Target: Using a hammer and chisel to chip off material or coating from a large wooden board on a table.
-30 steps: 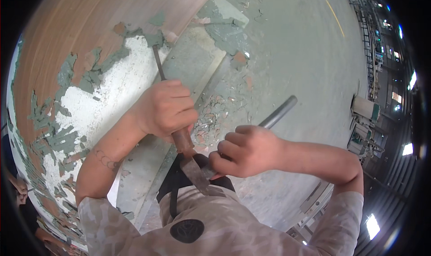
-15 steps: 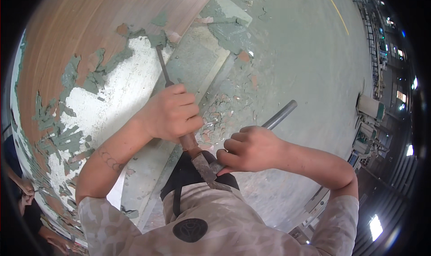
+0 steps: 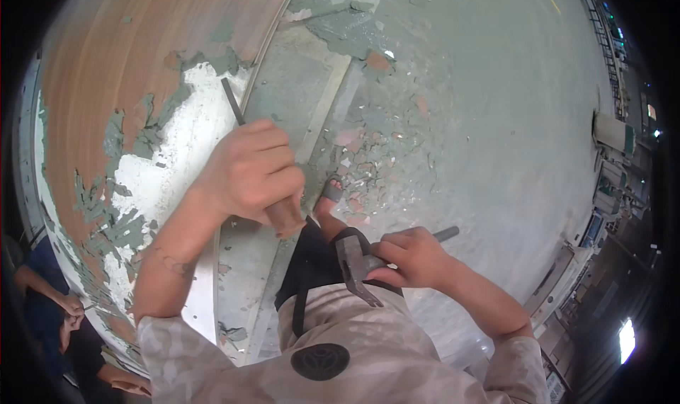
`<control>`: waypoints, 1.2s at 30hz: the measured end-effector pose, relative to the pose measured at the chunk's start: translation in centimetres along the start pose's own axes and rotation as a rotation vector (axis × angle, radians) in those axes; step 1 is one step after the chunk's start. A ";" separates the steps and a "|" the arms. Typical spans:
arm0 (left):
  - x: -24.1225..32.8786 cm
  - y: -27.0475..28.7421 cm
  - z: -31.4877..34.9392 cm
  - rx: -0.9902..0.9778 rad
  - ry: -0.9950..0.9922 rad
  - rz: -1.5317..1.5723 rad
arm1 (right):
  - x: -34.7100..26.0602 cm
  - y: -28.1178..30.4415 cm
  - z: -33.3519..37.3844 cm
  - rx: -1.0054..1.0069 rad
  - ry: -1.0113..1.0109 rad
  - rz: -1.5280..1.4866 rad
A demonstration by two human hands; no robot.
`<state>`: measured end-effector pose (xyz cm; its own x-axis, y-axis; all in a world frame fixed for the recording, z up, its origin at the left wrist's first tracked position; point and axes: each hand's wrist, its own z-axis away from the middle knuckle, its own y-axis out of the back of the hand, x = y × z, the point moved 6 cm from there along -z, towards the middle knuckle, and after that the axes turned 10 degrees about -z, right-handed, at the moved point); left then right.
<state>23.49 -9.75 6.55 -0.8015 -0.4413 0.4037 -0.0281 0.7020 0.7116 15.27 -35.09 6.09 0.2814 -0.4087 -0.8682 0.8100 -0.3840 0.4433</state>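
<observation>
My left hand is closed round a chisel with a wooden handle. Its narrow dark blade points away from me, the tip over a bare white patch on a large wood-grained panel. Along the patch runs a ragged edge of green and orange coating. In my right hand is a hammer, gripped close to its head. The hammer head is near my waist, apart from the end of the chisel handle.
Loose flakes litter the pale green floor beside my sandalled foot. A flat ledge runs along the panel. Another person's hands are at the far left. Machines line the right side.
The hammer head has come away from the chisel handle's end, down and to the right. The chisel tip has drawn back from the coating edge onto the white patch. The view has shifted.
</observation>
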 end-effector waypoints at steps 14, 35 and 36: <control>-0.3 -1.7 2.1 -0.012 -0.019 -0.153 | 0.0 -0.6 -0.5 0.100 0.135 0.077; -2.3 -1.7 5.1 -0.072 -0.036 -0.129 | -4.5 1.1 -12.7 -0.205 0.548 0.544; -2.0 -1.5 5.2 -0.046 -0.026 -0.115 | -5.8 0.7 -11.7 -0.206 0.592 0.539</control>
<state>22.02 -7.03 1.73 -0.8097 -0.5026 0.3029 -0.0940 0.6206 0.7785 20.19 -23.32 8.79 0.8361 0.0324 -0.5477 0.5484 -0.0771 0.8327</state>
